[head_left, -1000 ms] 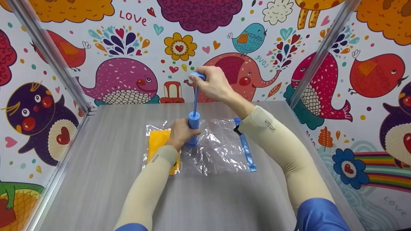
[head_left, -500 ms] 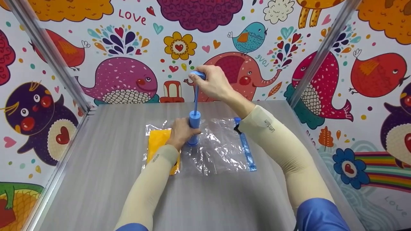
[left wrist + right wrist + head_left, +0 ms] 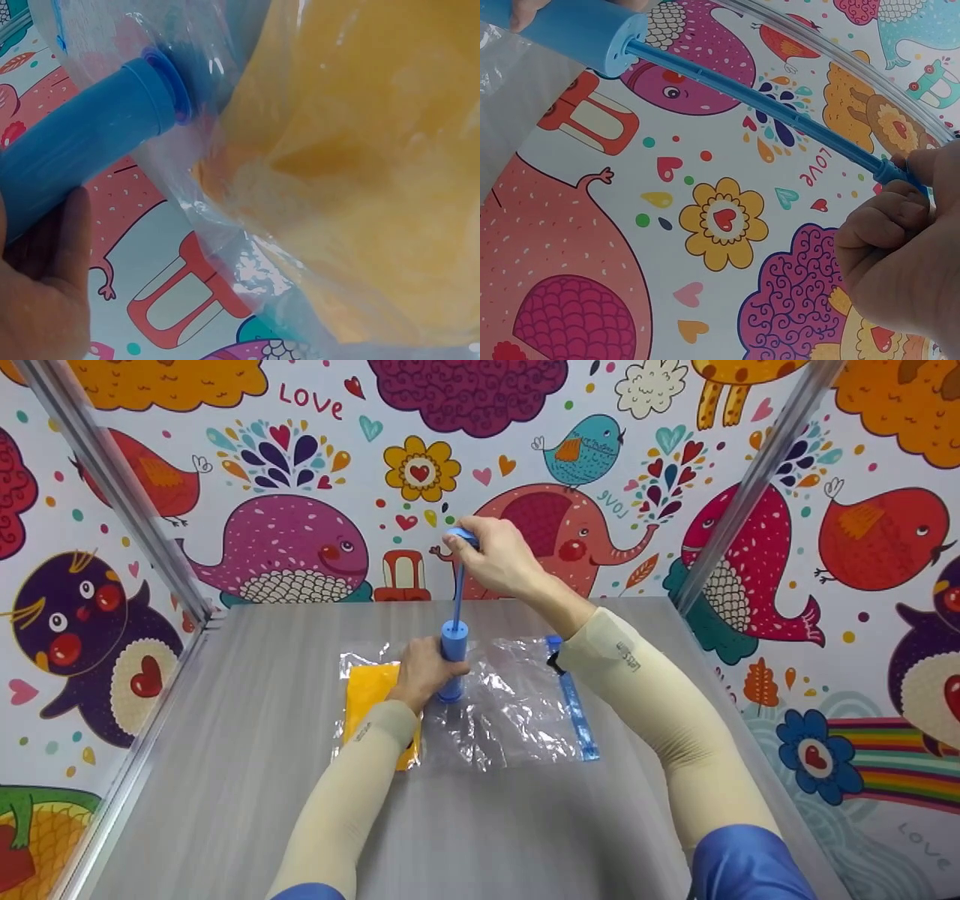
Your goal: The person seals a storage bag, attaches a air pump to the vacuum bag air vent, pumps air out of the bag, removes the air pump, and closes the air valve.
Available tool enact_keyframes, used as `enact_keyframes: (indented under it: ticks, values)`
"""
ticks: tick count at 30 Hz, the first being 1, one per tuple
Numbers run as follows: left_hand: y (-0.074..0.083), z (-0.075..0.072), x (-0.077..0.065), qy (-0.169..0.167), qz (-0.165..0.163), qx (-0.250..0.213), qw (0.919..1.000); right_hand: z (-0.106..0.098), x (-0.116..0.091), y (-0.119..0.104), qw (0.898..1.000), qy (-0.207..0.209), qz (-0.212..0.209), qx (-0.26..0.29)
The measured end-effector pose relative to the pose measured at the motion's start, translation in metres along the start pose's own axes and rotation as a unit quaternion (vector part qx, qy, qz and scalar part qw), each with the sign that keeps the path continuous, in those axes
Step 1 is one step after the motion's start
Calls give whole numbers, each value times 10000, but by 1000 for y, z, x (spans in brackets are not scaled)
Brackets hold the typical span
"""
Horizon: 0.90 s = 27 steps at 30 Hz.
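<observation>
My left hand [image 3: 426, 667] curls round the blue pump [image 3: 454, 643] standing on the clear bag [image 3: 517, 709], seemingly to steady it, while my right hand [image 3: 501, 553] grips the handle [image 3: 463, 536] atop its extended rod [image 3: 457, 601], probably to control the stroke.

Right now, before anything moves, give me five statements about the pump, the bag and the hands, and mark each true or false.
1. The left hand grips the blue pump. True.
2. The right hand holds the pump's handle. True.
3. The pump's rod is pushed all the way in. False: a long stretch of it shows above the barrel.
4. The yellow item lies under clear plastic, to the left of the pump. True.
5. The blue strip runs along the left edge of the clear bag. False: it runs along the right edge.
</observation>
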<state>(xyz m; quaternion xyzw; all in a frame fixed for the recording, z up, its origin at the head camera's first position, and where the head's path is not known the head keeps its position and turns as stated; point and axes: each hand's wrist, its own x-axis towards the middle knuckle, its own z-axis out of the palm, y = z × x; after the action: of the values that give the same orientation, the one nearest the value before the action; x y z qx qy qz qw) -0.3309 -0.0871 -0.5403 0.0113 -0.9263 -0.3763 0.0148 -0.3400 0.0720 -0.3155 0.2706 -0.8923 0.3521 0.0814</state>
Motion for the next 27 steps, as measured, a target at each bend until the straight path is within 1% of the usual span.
enact_keyframes:
  ticks: [4, 10, 14, 17, 23, 27]
  values:
    - [0, -1, 0, 82, 79, 34, 9999, 0, 0, -1, 9999, -39, -63, -130]
    - [1, -2, 0, 72, 108, 62, 9999, 1, 1, -4, 9993, -239, 29, -284]
    - [1, -2, 0, 134, 229, 46, 9996, 4, 2, -4, 9987, -362, 91, -357]
    - [-1, -1, -1, 175, 324, -3, 9993, 9, 2, 0, 9981, -457, 152, -382]
    - [-4, 1, -1, 157, 446, -62, 9989, 22, -2, 11, 9950, -738, 250, -630]
    - [-5, 2, -1, 276, 611, 98, 9977, 31, -6, 18, 9919, -955, 271, -796]
